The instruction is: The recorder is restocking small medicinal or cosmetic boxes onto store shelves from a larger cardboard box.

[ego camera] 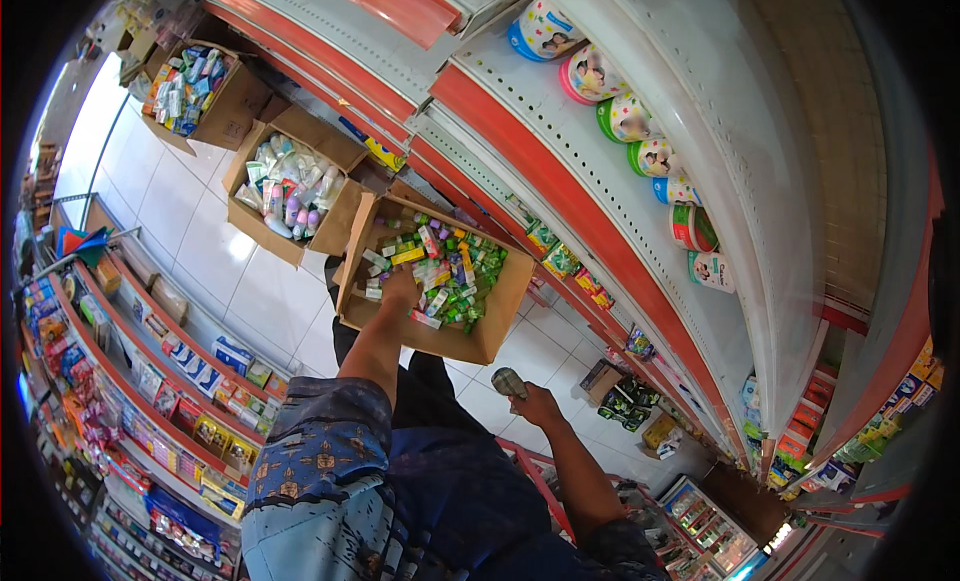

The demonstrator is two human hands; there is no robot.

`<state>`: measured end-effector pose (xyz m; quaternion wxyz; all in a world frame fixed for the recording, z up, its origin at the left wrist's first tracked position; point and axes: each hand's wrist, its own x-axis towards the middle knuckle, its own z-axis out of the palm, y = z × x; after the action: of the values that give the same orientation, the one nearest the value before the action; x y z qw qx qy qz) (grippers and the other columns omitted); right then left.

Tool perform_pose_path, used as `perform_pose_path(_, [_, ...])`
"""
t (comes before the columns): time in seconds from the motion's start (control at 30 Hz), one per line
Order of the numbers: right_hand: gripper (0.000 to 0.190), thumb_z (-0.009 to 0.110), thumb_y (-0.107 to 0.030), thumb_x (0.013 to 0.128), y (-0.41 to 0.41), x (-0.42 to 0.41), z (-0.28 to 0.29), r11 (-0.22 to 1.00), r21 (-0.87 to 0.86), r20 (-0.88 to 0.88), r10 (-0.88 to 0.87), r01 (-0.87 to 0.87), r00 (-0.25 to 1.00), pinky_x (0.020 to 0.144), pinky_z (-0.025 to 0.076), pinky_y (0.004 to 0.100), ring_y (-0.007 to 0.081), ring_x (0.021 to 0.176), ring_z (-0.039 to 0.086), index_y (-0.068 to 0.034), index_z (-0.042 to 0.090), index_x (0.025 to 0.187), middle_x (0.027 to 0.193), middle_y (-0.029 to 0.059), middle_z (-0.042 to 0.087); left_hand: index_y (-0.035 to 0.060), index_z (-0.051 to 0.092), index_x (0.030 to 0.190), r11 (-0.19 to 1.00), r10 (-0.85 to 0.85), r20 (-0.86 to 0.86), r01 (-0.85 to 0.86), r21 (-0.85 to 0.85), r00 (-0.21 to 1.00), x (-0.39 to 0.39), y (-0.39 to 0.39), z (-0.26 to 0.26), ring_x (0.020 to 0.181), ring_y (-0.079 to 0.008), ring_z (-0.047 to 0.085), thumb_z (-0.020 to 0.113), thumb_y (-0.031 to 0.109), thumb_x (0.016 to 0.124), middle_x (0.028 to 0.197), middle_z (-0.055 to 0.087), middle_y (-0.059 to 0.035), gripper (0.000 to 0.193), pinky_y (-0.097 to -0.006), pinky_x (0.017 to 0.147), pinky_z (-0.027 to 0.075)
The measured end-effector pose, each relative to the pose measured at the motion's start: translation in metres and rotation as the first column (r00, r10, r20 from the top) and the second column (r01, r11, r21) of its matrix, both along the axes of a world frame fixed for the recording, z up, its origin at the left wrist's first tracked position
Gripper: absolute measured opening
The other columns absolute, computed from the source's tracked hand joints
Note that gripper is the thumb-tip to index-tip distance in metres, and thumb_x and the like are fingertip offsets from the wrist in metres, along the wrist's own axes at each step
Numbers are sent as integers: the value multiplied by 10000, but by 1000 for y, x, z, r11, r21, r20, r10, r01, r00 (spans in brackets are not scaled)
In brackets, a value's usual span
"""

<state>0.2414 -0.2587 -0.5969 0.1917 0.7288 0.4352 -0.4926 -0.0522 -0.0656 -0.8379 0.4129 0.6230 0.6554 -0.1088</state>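
My left hand (403,285) reaches down into an open cardboard box (502,311) in front of me. Its fingers are among small green bottles (484,270) and little product cartons (407,256); whether they grip one is hidden. Lower right, away from the box, my right hand (538,405) is closed around a bundled checked cloth (510,383), whose rounded end sticks out above the fist. The bottles lie jumbled, many with green or purple caps.
Left of my box stand a carton of roll-ons and tubes (289,183) and another of small packs (191,86). Metal shelving (555,153) with red price rails rises along the right, holding round tubs (630,116). A stocked shelf (187,363) runs along the left. White floor tiles (255,281) lie between.
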Motion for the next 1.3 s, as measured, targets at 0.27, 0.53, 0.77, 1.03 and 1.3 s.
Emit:
perform_pose_path(0.27, [434,675,-442,900,17,-24,-9,998,21,-80,-50,51,996,839,550,438,376,935,706,-42,669,1069,955,190,730,12,567,1145,948,275,-37,-277,-156,961,9,19,-24,1061,-388,674,725,348,843,1098,694,-237,479,-497,882,558])
perform_pose_path(0.53, [320,725,-305,870,41,-45,-7,994,71,-111,-77,85,991,790,565,418,350,895,719,-53,659,1056,934,191,728,33,568,1119,954,292,210,-300,8,933,4,8,-14,1023,-390,667,806,249,787,1042,696,-207,462,-492,830,547])
perform_pose_path(0.77, [658,650,-90,846,62,-54,16,878,61,-230,-450,474,863,822,580,380,253,1036,694,-140,451,1471,1240,169,663,71,609,1240,873,244,697,-465,144,674,-11,5,67,1034,-273,678,741,180,903,1113,696,-124,377,-400,864,530])
perform_pose_path(1.03, [493,617,-315,1017,110,-102,115,684,401,-559,-345,610,754,954,477,306,194,1073,637,-1,534,1388,1267,140,645,93,430,1472,444,880,434,9,-896,-191,-21,7,248,1292,-241,552,401,314,1092,1384,595,-110,440,-423,1111,437])
perform_pose_path(1.3, [437,636,19,875,153,-148,236,205,961,-216,146,184,965,938,495,423,316,1070,632,-47,625,1307,1165,170,679,106,498,1444,581,814,581,46,-813,-24,-14,13,392,1221,-225,598,400,252,1093,1333,615,-86,393,-397,1051,483])
